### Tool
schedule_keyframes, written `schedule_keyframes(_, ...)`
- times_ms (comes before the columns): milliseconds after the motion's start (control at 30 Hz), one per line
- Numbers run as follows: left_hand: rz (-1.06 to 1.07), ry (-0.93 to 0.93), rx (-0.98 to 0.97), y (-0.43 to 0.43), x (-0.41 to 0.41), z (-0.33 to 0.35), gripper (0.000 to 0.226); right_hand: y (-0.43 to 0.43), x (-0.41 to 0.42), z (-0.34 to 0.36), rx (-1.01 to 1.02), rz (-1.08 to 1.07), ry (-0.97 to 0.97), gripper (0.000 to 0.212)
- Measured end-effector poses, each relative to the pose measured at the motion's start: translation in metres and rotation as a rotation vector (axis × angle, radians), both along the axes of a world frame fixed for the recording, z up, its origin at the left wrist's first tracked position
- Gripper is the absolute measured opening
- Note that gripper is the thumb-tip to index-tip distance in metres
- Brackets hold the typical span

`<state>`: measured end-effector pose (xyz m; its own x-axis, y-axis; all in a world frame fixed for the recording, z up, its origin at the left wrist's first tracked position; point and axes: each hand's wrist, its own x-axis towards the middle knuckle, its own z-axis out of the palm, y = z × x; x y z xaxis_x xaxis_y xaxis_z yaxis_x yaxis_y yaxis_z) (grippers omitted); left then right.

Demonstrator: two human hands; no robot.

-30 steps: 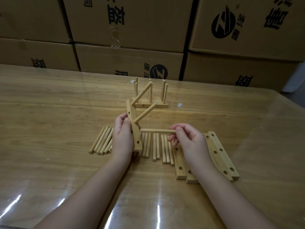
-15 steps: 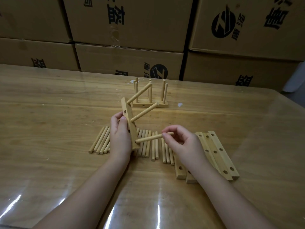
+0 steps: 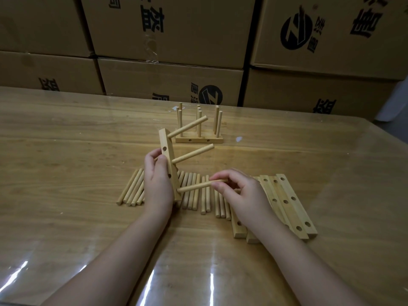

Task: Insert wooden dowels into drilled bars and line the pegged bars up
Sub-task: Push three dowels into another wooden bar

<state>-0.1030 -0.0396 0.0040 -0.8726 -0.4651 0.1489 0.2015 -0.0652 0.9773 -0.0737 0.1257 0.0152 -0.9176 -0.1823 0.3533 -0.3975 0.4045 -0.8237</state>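
Held bar: your left hand grips the drilled bar, fingers curled round it, nearly upright.
Seated dowels: two dowels jut from the bar's upper holes, slanting up to the right.
Third dowel: your right hand pinches its far end; its near end meets the bar's lowest hole.
Loose dowels: flat in a row beneath the bar.
Blank bars: flat, right of the bar.
Pegged bars: just beyond the bar, pegs upright.
Cardboard boxes: stacked well beyond the bar.
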Motion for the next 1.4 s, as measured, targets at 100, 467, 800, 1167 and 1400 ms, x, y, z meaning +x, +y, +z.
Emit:
schedule_keyframes(100,-0.012,0.008,-0.03,0.001,0.001,0.0,0.019,0.0,0.0,0.0,0.009,-0.004,0.015,0.012)
schedule_keyframes(467,-0.02,0.046,-0.101,0.001,0.002,-0.001,0.017,0.001,0.001,-0.001,0.1,-0.029,0.046,0.009)
schedule_keyframes(800,0.004,0.069,-0.219,0.001,-0.001,-0.008,0.016,0.002,0.001,-0.002,0.115,-0.018,0.005,0.009)
schedule_keyframes(1167,0.004,0.093,-0.287,0.002,-0.001,-0.01,0.016,0.003,0.0,-0.004,0.055,0.01,-0.07,0.015)
schedule_keyframes(1400,0.022,0.102,-0.316,0.003,-0.002,-0.01,0.015,0.001,0.0,-0.006,0.055,0.055,-0.108,0.007)
